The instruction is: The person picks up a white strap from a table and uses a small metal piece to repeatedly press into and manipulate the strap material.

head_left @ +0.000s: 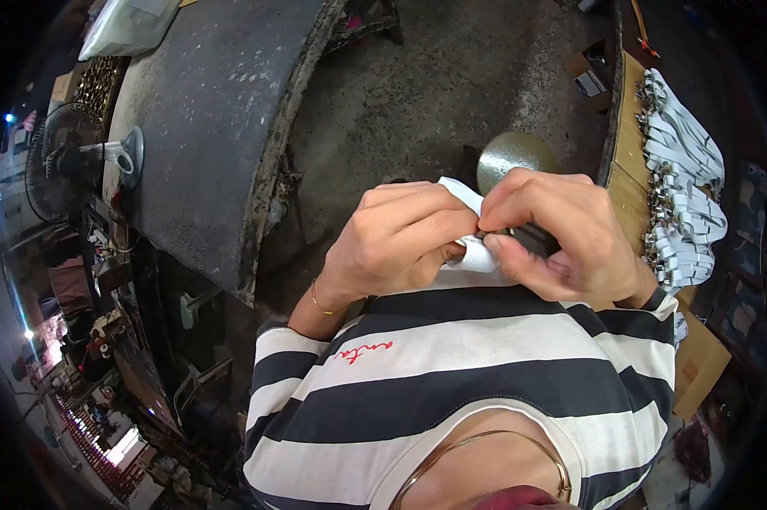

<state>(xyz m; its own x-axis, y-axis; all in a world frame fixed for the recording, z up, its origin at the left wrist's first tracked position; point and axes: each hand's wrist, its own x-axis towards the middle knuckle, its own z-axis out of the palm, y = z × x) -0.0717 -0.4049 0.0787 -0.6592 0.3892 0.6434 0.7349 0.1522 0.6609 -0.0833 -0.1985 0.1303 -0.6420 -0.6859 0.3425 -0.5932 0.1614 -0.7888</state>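
In front of my chest, both hands meet at a white ribbed strap (pixel 475 255). My left hand (pixel 400 234) has its fingers curled closed around the strap from the left. My right hand (pixel 566 228) pinches with thumb and forefinger where a small dark metal piece (pixel 483 235) sits at the strap; most of that piece is hidden by fingertips. One part of the strap sticks up above the fingers, and another loops below them.
A dark worn table (pixel 205 127) stands to the left, with a fan (pixel 69 161) beyond it. White straps with metal buckles (pixel 681 187) lie piled on a cardboard-covered surface (pixel 628 144) at right. A round metal disc (pixel 513 160) is just past my hands.
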